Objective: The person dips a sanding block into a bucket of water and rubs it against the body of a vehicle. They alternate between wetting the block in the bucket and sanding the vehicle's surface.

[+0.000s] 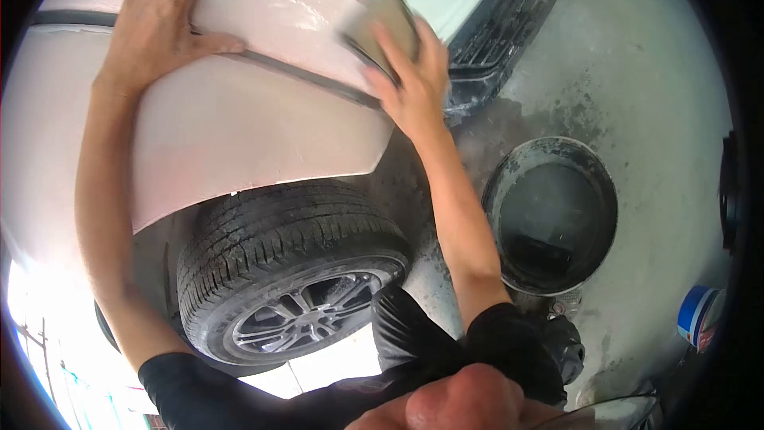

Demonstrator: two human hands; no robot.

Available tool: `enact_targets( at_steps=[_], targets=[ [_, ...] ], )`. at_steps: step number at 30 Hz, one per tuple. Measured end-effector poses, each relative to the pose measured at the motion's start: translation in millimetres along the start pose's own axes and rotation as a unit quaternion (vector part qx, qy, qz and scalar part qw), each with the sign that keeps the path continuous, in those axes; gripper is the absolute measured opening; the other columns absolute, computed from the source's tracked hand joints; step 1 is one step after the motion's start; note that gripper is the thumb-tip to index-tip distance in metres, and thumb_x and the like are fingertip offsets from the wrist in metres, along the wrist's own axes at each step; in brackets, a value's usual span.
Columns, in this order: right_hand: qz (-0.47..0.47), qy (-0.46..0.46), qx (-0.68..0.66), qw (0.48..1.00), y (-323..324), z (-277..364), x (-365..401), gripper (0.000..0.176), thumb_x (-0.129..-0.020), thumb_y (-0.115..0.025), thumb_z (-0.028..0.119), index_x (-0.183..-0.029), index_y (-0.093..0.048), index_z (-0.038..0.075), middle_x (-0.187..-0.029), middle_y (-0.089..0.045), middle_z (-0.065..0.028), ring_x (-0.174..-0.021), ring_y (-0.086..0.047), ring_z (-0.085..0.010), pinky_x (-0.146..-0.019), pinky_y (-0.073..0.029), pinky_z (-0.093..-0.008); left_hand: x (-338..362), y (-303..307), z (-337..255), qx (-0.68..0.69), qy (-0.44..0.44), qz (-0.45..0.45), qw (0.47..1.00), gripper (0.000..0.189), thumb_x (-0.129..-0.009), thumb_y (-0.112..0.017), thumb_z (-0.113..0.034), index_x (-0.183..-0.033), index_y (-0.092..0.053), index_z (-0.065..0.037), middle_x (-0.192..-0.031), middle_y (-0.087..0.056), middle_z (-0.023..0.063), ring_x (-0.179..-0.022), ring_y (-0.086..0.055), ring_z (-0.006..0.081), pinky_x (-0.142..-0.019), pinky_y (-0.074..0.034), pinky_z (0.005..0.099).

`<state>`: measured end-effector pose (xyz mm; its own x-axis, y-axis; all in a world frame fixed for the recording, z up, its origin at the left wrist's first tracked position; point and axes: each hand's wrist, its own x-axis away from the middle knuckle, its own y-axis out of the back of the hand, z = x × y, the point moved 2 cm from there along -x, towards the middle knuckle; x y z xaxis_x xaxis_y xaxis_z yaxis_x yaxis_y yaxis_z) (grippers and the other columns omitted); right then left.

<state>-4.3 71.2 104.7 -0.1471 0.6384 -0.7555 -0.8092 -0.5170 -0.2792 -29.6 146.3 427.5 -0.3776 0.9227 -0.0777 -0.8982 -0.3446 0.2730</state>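
Observation:
My left hand (163,28) lies flat with fingers spread on the pale pinkish car body, its thumb across the dark gap between two panels. In my right hand (418,84) is a brownish-grey rectangular sanding block (390,28) with dark edges, blurred by motion. The block is against the wet, shiny door panel (270,8), near its lower edge. Below the gap is the matte fender (263,119), which arches over the black tire (278,227) and its silver alloy wheel (310,317).
A black ribbed running board (509,16) runs along the car's side. On the wet grey floor stands a round bucket (606,207) of murky water with a dark object in it. A blue-labelled can (697,310) is at the far right.

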Motion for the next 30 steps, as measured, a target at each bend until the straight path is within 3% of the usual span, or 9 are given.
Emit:
enact_targets(
  at_steps=[2, 6, 8, 10, 14, 17, 20, 26, 30],
  targets=[
    [-0.019, -0.063, -0.055, 0.996, 8, -14, 39, 0.059, -0.083, -0.082, 0.031, -0.14, -0.066, 0.03, -0.152, -0.044, -0.0238, -0.133, -0.047, -0.042, -0.11, -0.038, -0.0531, -2, -1, 7, 0.053, -0.006, 0.002, 0.999, 0.118, -0.052, -0.091, -0.067, -0.149, -0.049, -0.015, -0.145, -0.05, 0.016, -0.149, -0.033, 0.0353, -0.128, -0.011, 0.0612],
    [-0.025, 0.002, -0.008, 1.0, -3, 10, -8, 0.059, -0.085, -0.08, 0.03, -0.141, -0.065, 0.029, -0.151, -0.045, -0.024, -0.131, -0.048, -0.0415, -0.108, -0.039, -0.0527, -1, 11, -7, 0.015, 0.025, 0.01, 1.0, 0.118, -0.052, -0.09, -0.069, -0.148, -0.05, -0.014, -0.144, -0.049, 0.0156, -0.148, -0.033, 0.0356, -0.128, -0.012, 0.0617],
    [0.041, 0.011, -0.028, 0.999, 1, 34, -54, 0.056, -0.086, -0.079, 0.029, -0.141, -0.065, 0.031, -0.15, -0.045, -0.0241, -0.131, -0.048, -0.0423, -0.108, -0.04, -0.0534, 0, 4, -10, 0.021, -0.01, -0.029, 0.999, 0.114, -0.054, -0.088, -0.067, -0.148, -0.051, -0.016, -0.146, -0.051, 0.0124, -0.147, -0.036, 0.0333, -0.127, -0.016, 0.0588],
    [0.045, -0.01, -0.032, 0.998, 6, 26, -46, 0.056, -0.086, -0.079, 0.029, -0.141, -0.065, 0.031, -0.15, -0.045, -0.0247, -0.132, -0.047, -0.0429, -0.108, -0.04, -0.0538, 3, -17, 17, 0.068, -0.111, -0.147, 0.98, 0.106, -0.057, -0.083, -0.063, -0.149, -0.054, -0.02, -0.149, -0.055, 0.0064, -0.144, -0.043, 0.0287, -0.127, -0.025, 0.0526],
    [-0.022, -0.104, -0.073, 0.992, 15, -23, 45, 0.056, -0.086, -0.079, 0.031, -0.14, -0.066, 0.03, -0.152, -0.044, -0.0281, -0.134, -0.045, -0.044, -0.11, -0.038, -0.0551, 5, -21, 18, 0.063, -0.088, -0.139, 0.984, 0.118, -0.046, -0.082, -0.069, -0.151, -0.053, -0.022, -0.15, -0.054, 0.0052, -0.146, -0.041, 0.0282, -0.128, -0.022, 0.0523],
    [-0.046, -0.053, -0.016, 0.997, -4, -19, 28, 0.056, -0.086, -0.078, 0.029, -0.141, -0.065, 0.03, -0.151, -0.044, -0.0284, -0.133, -0.046, -0.0446, -0.11, -0.038, -0.0552, 4, -19, 18, 0.058, -0.085, -0.135, 0.986, 0.117, -0.047, -0.082, -0.069, -0.151, -0.053, -0.023, -0.15, -0.055, 0.0051, -0.147, -0.041, 0.0281, -0.128, -0.023, 0.0533],
    [0.002, 0.056, -0.008, 0.998, -4, 35, -55, 0.06, -0.081, -0.083, 0.03, -0.138, -0.067, 0.032, -0.143, -0.049, -0.0239, -0.124, -0.05, -0.0439, -0.102, -0.042, -0.0529, -3, -2, 5, 0.038, -0.007, 0.021, 0.999, 0.117, -0.053, -0.09, -0.067, -0.148, -0.049, -0.013, -0.144, -0.049, 0.0153, -0.148, -0.033, 0.036, -0.128, -0.012, 0.0619],
    [-0.004, -0.032, -0.035, 0.999, 0, -21, 66, 0.058, -0.082, -0.083, 0.028, -0.138, -0.067, 0.029, -0.152, -0.043, -0.0273, -0.133, -0.046, -0.0444, -0.108, -0.038, -0.0537, 2, 7, -6, 0.022, 0.01, -0.001, 1.0, 0.114, -0.055, -0.091, -0.064, -0.148, -0.049, -0.012, -0.145, -0.049, 0.0162, -0.149, -0.032, 0.0369, -0.128, -0.012, 0.0612],
    [-0.013, 0.014, 0.006, 1.0, -8, 6, 30, 0.06, -0.082, -0.084, 0.029, -0.139, -0.066, 0.034, -0.152, -0.043, -0.0258, -0.134, -0.046, -0.0422, -0.108, -0.037, -0.0554, 2, -4, 3, -0.004, -0.01, -0.023, 1.0, 0.115, -0.052, -0.093, -0.061, -0.147, -0.05, -0.012, -0.145, -0.049, 0.0154, -0.149, -0.033, 0.0365, -0.128, -0.012, 0.0612]
  ],
)
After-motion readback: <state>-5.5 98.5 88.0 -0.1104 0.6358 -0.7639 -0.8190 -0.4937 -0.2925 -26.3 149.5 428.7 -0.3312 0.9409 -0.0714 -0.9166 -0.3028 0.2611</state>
